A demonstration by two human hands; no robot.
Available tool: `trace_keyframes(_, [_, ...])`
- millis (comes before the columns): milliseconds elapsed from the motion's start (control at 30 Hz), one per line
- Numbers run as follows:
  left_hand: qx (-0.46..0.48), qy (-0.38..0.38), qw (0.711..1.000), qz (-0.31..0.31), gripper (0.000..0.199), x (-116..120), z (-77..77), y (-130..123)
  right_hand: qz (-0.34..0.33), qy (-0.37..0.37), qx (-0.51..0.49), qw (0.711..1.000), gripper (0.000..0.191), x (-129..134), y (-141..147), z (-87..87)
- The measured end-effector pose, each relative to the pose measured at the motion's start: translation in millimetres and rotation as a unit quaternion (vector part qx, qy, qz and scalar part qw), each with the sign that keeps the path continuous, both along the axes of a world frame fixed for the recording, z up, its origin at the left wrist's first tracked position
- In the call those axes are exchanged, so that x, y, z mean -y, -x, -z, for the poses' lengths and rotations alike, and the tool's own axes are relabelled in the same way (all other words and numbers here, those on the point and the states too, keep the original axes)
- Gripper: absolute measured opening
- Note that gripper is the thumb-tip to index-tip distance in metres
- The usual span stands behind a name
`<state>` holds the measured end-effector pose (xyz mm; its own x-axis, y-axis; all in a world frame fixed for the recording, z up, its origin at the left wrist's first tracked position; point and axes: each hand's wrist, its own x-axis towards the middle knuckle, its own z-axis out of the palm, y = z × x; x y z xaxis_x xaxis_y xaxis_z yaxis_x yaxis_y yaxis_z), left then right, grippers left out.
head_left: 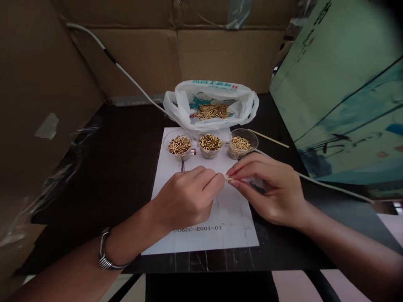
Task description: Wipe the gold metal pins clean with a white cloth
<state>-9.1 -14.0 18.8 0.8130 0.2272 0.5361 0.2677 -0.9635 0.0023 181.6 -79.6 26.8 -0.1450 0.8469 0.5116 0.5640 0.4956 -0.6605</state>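
Observation:
My left hand [192, 195] is closed, with its back to me and its fingertips hidden behind the knuckles. Against it, thumb and fingers of my right hand [273, 188] pinch a tiny gold metal pin [226, 179]. The pin's left end meets my left fingers; what else they hold does not show. Something pale and translucent [256, 181] lies under my right fingers, too blurred to name. Just beyond my hands stand three clear plastic cups of small gold pins: a left cup [185, 157], a middle cup [210, 154] and a right cup [234, 153].
Behind the cups sits an open white plastic bag [176, 110] with more gold pins. A printed white sheet [201, 243] lies taped on the dark table [126, 167]. A white cable [132, 79] crosses behind; a thin stick [270, 139] lies right. Cardboard [132, 58] encloses the back.

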Motion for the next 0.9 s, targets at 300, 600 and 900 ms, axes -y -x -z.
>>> trace_keyframes(300, [0.02, 0.039, 0.999, -0.002, 0.021, 0, 2.4, -1, -0.004, 0.069, -0.098, 0.993, 0.005, -2, 1, 6.0])
trace_keyframes(600, [0.009, 0.1, 0.995, 0.004, 0.021, -3, 5.7, -2, 0.009, 0.08, -0.059, 0.995, 0.004, -3, 2, 3.3])
trace_keyframes(900, [0.097, 0.245, 0.964, 0.032, 0.012, -8, 11.0, -3, 0.05, 0.038, 0.036, 0.997, 0.016, -5, -11, -6.4])
